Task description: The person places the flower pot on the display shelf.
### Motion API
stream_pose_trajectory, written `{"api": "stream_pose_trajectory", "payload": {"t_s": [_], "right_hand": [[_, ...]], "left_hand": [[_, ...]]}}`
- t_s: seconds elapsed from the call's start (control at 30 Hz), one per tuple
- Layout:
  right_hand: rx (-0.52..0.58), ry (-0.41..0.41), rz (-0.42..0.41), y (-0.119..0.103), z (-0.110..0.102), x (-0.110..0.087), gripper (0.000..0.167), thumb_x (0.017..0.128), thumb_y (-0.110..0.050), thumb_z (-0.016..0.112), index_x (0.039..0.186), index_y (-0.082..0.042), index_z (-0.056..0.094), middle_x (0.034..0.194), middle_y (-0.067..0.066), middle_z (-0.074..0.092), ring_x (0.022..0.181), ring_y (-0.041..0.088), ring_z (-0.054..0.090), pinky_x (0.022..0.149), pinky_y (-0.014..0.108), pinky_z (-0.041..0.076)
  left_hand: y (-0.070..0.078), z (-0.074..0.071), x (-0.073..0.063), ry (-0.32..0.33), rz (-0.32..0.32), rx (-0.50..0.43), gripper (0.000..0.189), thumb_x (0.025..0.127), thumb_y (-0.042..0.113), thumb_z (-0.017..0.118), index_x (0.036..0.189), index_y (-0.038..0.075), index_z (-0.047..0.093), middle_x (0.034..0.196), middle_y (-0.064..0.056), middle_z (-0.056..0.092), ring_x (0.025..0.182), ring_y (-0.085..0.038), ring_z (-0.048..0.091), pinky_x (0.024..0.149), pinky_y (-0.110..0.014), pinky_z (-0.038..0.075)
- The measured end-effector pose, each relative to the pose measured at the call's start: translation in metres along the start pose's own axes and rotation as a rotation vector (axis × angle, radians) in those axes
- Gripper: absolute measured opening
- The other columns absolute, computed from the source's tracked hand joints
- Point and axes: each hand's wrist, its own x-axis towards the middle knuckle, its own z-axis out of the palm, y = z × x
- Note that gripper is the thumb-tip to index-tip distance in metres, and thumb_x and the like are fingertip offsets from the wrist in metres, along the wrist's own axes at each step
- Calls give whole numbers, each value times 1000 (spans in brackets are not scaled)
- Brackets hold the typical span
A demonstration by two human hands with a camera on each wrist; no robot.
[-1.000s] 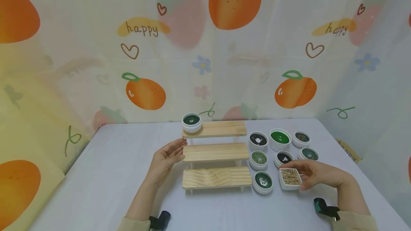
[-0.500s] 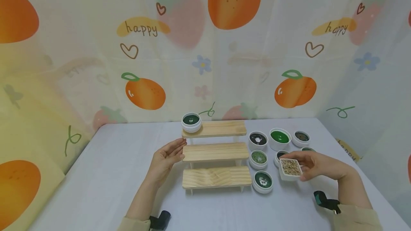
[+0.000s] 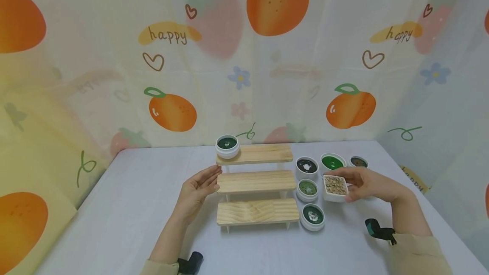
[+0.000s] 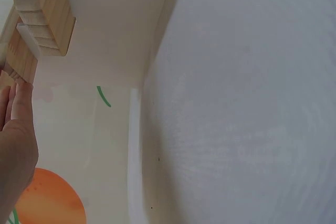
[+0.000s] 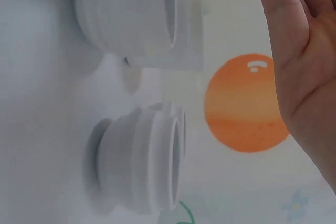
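In the head view, my right hand [image 3: 376, 186] pinches a small square white pot [image 3: 336, 194] filled with tan gravel, just above the round pots on the right. My left hand [image 3: 195, 190] touches the left end of the wooden three-tier stand [image 3: 256, 181], fingers extended at the middle board. The left wrist view also has these fingers [image 4: 22, 100] against the wood. A round white pot [image 3: 227, 152] with a dark green top sits at the left end of the top board. My right palm [image 5: 315, 72] shows at the right wrist view's upper right.
Right of the stand are round white pots: one with a dark top [image 3: 307, 169], one bright green [image 3: 332, 162], one speckled green [image 3: 307, 190], one dark green and white [image 3: 313, 217] and one brownish [image 3: 359, 162]. Others are hidden behind my right hand. A printed curtain [image 3: 267, 75] hangs behind.
My right hand has lifted the square pot and carried it left and farther back, over the round pots. My left hand stays at the stand.
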Motion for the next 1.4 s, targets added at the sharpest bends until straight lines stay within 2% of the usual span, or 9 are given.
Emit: {"api": "stream_pose_trajectory", "payload": {"t_s": [0.07,0.17,0.27,0.33,0.43,0.6,1.1,1.27,1.4], "right_hand": [[22,-15,-15,-4,-1,4,62,85,-6,70,142,-1,47,124,-6,61,102,8,61,81,23,58],[48,-40,-44,-10,-4,11,61,86,-3,68,142,3,45,121,-1,63,98,14,67,79,26,62],[33,-43,-73,-15,-7,18,60,87,-3,67,143,1,46,119,0,65,96,15,68,77,27,62],[15,-37,-83,-19,-7,22,59,87,-3,67,143,-2,47,121,-2,65,94,14,67,75,27,62],[-6,-25,-105,-25,-7,27,58,88,-3,67,143,-4,49,125,-6,64,95,12,65,76,26,60],[-18,1,-129,-34,-7,34,56,87,-4,68,141,-6,51,126,-6,66,102,9,63,87,23,57],[-19,2,-115,-64,-8,53,61,87,-7,72,143,-11,49,125,-7,67,108,10,65,88,25,60],[3,-31,-123,-75,-5,64,63,86,-6,72,144,-8,48,132,2,63,108,18,68,84,28,62],[-19,-43,-128,-85,0,72,63,85,-9,74,144,-10,50,136,9,60,110,17,68,85,27,62]], "left_hand": [[0,0,0,-2,2,-5,62,85,-12,63,143,-9,42,145,-21,53,125,-10,62,106,-18,52],[1,0,-1,-1,5,-11,62,84,-13,62,143,-10,42,135,-4,64,125,-10,61,105,-18,52],[1,0,-1,-2,10,-15,62,85,-13,62,143,-11,41,122,11,68,125,-9,62,105,-17,52],[1,-1,-2,-1,12,-16,62,85,-13,61,143,-11,40,118,15,68,125,-10,61,105,-17,52],[1,-1,-2,-3,10,-22,62,85,-14,61,143,-11,39,118,16,69,126,-10,61,105,-17,52],[2,-1,-2,-2,9,-26,62,85,-14,60,143,-12,39,118,16,69,124,-8,62,105,-17,51],[2,0,-1,-5,13,-17,62,85,-13,61,143,-12,40,118,16,69,122,-6,63,105,-17,52],[1,0,-1,-5,6,-15,62,85,-13,62,143,-10,41,120,13,68,123,-8,62,105,-18,52],[1,1,-1,2,2,-13,62,85,-12,62,143,-10,42,121,11,67,125,-10,61,105,-18,52]]}}
